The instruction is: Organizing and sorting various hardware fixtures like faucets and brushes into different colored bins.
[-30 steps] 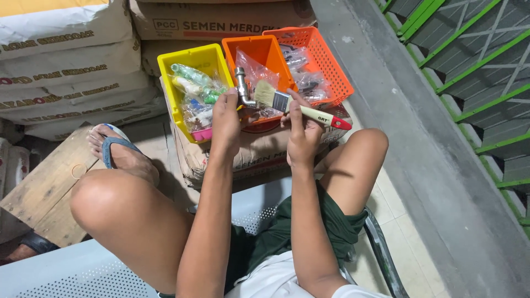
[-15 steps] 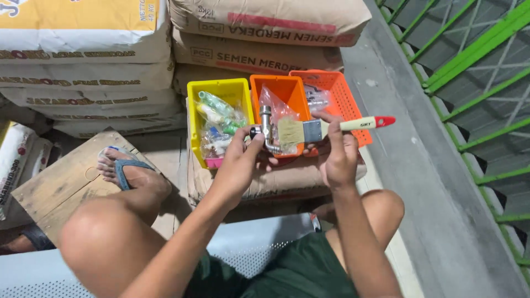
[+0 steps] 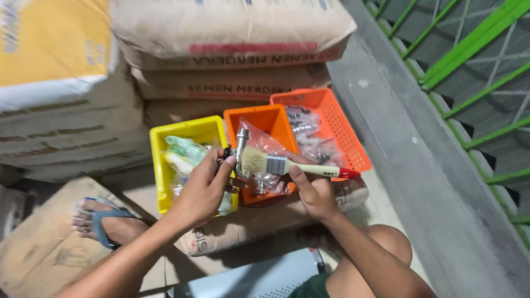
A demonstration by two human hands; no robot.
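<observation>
My left hand (image 3: 201,190) pinches a metal tap (image 3: 241,148); my right hand (image 3: 313,193) grips a paintbrush (image 3: 287,165), bristles against the tap, above the orange bin (image 3: 264,122) at 12 o'clock.

You are sitting in what looks like a building-supply store or its storeroom, at the back of a stock pile. Heavy paper cement sacks (image 3: 232,41) are stacked flat in layers right in front of you, with more sacks (image 3: 49,94) piled to your left. Three small plastic bins rest on a lower sack: a yellow bin (image 3: 160,165), an orange bin (image 3: 276,118) and an orange mesh basket (image 3: 342,132), each filled with small hardware parts sealed in clear bags. A bare concrete ledge (image 3: 419,165) runs along your right, edged by green metal bars (image 3: 475,49).
</observation>
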